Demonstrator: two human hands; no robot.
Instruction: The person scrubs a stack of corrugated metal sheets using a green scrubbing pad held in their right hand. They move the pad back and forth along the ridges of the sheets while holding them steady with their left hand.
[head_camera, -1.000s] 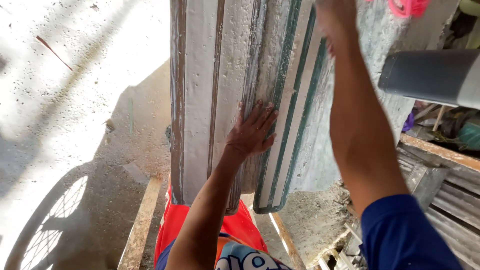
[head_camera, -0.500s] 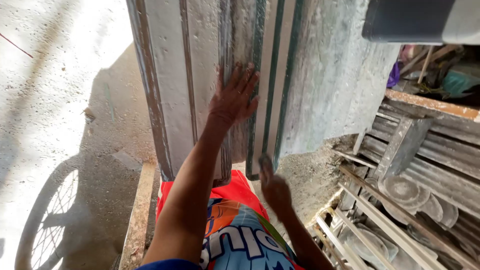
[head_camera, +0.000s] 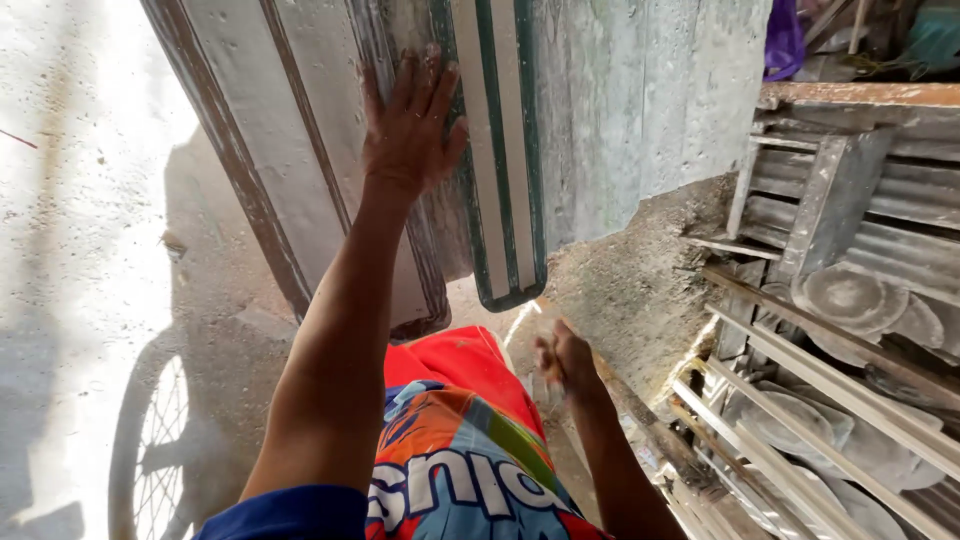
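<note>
Left hand (head_camera: 410, 125): fingers (head_camera: 405, 80) spread apart and flat, palm pressed on the boards (head_camera: 300, 150), gripping nothing. The boards were a stack of long pale panels w/ dark edges, leaning upright against the wall (head_camera: 640, 100); the flat palm looked like it was steadying them so they didn't tip. Just right of the hand, touching the stack, was a green-and-white striped panel (head_camera: 500, 160), also leaning, its lower end hanging above the ground.

Right hand (head_camera: 565, 360) was low, below the striped panel and apart from it, near the wall's rough base. It was blurred; fingers seemed loosely curled, cannot tell if they held anything.

Below the boards: the person's red-and-blue shorts (head_camera: 455, 440), seen from above. Left of the boards, sunlit concrete floor (head_camera: 70, 250) w/ a wheel shadow (head_camera: 150, 450) on it. Right of the wall, a wooden rack (head_camera: 820, 330) of slats carrying round grey discs (head_camera: 850, 295), laid flat in rows, prob. to dry, well apart from both hands.
</note>
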